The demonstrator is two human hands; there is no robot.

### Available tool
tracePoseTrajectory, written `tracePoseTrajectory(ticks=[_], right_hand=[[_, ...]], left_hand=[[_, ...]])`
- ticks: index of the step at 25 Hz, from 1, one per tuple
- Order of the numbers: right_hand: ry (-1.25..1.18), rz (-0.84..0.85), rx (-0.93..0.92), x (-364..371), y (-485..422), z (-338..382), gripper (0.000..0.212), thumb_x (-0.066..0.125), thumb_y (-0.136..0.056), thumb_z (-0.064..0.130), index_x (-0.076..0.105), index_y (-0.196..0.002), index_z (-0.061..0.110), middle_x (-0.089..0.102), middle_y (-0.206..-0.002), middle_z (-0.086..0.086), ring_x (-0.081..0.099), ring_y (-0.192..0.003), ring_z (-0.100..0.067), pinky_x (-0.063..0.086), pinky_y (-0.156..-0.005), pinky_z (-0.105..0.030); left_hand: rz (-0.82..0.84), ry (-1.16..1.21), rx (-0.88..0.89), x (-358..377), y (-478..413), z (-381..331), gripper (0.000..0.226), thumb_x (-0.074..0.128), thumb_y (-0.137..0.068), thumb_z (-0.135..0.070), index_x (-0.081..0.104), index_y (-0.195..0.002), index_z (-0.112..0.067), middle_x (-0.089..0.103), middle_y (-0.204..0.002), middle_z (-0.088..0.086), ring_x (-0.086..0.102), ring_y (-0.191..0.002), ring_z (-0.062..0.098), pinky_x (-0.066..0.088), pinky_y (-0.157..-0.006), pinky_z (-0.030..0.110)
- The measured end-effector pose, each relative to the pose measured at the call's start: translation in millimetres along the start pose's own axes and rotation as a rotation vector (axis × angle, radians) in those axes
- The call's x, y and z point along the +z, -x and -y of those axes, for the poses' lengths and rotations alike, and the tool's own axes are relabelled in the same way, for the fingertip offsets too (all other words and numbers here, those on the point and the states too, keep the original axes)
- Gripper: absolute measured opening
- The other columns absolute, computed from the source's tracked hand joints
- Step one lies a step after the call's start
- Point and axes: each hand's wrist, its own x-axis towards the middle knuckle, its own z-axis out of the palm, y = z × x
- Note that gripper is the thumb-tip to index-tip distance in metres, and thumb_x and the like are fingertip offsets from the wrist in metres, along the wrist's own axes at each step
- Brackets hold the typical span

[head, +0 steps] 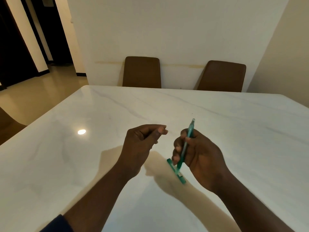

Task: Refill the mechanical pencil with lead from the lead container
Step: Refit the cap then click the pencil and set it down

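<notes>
The right hand (200, 154) grips the pencil (188, 136), tilted upright above the lead container (182, 178) lying on the worktop (242, 124). The left hand (142, 143) pinches its fingertips together; whether it holds anything is unclear.

Was a glossy white worktop (217, 114), marbled with faint grey veins and rounded at the far left corner. Caught a bright oval glare (81, 131) left of centre and bore soft tan shadows (110, 156) toward the near side. Carried a flat green lead container (180, 176), lying slantwise near the middle, its far end partly hidden.
</notes>
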Motion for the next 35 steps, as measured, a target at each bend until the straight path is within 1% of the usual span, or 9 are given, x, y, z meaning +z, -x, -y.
tracePoseTrajectory(ticks=[2,5,7,11,14,17,25,30,35], right_hand=[[-0.076,-0.032,-0.002,3.7,-3.1,14.9,0.017,0.044,-0.081,0.025,0.05,-0.076,0.01,0.043,-0.066,-0.011,0.041,-0.054,-0.022,0.035,-0.058,-0.035],[-0.011,-0.108,0.049,8.0,-12.2,32.8,0.056,0.038,-0.086,0.061,0.046,-0.065,0.01,0.035,-0.058,-0.007,0.03,-0.051,-0.017,0.027,-0.054,-0.032],[0.011,-0.164,0.074,8.1,-18.5,35.1,0.065,0.036,-0.084,0.07,0.039,-0.058,0.011,0.029,-0.051,-0.003,0.019,-0.051,-0.017,0.021,-0.052,-0.031],[0.019,-0.24,0.143,2.5,-25.0,24.5,0.06,0.04,-0.086,0.064,0.028,-0.054,0.014,0.024,-0.044,0.002,0.009,-0.05,-0.016,0.013,-0.048,-0.028],[0.023,-0.242,0.161,-1.7,-29.3,21.0,0.057,0.039,-0.089,0.058,0.029,-0.053,0.014,0.024,-0.042,0.003,0.009,-0.048,-0.014,0.012,-0.047,-0.025],[0.011,-0.209,0.176,-3.2,-29.8,22.0,0.061,0.038,-0.089,0.061,0.031,-0.054,0.012,0.025,-0.043,0.002,0.01,-0.047,-0.014,0.011,-0.048,-0.025],[-0.037,-0.096,0.196,-4.5,-28.5,28.0,0.064,0.035,-0.087,0.067,0.031,-0.055,0.012,0.025,-0.043,0.002,0.009,-0.045,-0.013,0.009,-0.05,-0.026],[-0.079,-0.085,0.185,-4.4,-27.9,29.3,0.06,0.035,-0.088,0.062,0.032,-0.054,0.012,0.025,-0.041,0.003,0.011,-0.041,-0.011,0.011,-0.048,-0.024],[-0.086,-0.08,0.18,-3.6,-27.4,29.6,0.058,0.035,-0.087,0.059,0.032,-0.052,0.013,0.024,-0.041,0.003,0.008,-0.044,-0.012,0.008,-0.049,-0.026]], left_hand=[[-0.013,-0.028,-0.042,-0.5,-2.6,4.9,0.013,0.065,-0.089,-0.021,0.077,-0.088,-0.023,0.078,-0.087,-0.001,0.055,-0.063,0.008,0.045,-0.063,0.024],[0.003,-0.074,-0.048,3.5,-1.2,7.6,0.014,0.064,-0.09,-0.017,0.077,-0.088,-0.016,0.077,-0.081,0.0,0.057,-0.06,-0.001,0.043,-0.058,0.013],[0.018,-0.119,-0.03,5.6,2.1,8.9,0.014,0.064,-0.09,-0.016,0.077,-0.088,-0.015,0.077,-0.078,-0.002,0.058,-0.06,-0.002,0.044,-0.057,0.011],[0.034,-0.238,0.044,10.5,2.3,19.3,0.017,0.065,-0.087,-0.032,0.078,-0.085,-0.021,0.077,-0.078,-0.001,0.065,-0.071,0.024,0.053,-0.068,0.037],[0.053,-0.294,0.077,17.6,6.3,21.6,0.022,0.062,-0.084,-0.037,0.077,-0.084,-0.022,0.077,-0.079,-0.008,0.067,-0.073,0.013,0.054,-0.072,0.039],[0.058,-0.323,0.09,18.7,6.5,23.7,0.023,0.061,-0.083,-0.037,0.077,-0.084,-0.021,0.077,-0.081,-0.009,0.068,-0.075,0.02,0.055,-0.071,0.046],[0.016,-0.367,0.137,22.9,5.2,29.2,0.024,0.061,-0.083,-0.04,0.076,-0.079,-0.023,0.075,-0.074,-0.005,0.064,-0.069,0.029,0.052,-0.062,0.046],[0.023,-0.398,0.133,22.1,5.0,31.2,0.017,0.062,-0.087,-0.032,0.075,-0.082,-0.022,0.074,-0.074,-0.01,0.065,-0.069,0.015,0.052,-0.066,0.035],[0.028,-0.403,0.134,21.5,4.6,31.3,0.021,0.059,-0.084,-0.038,0.075,-0.081,-0.024,0.073,-0.074,-0.013,0.065,-0.069,0.012,0.05,-0.063,0.028]])
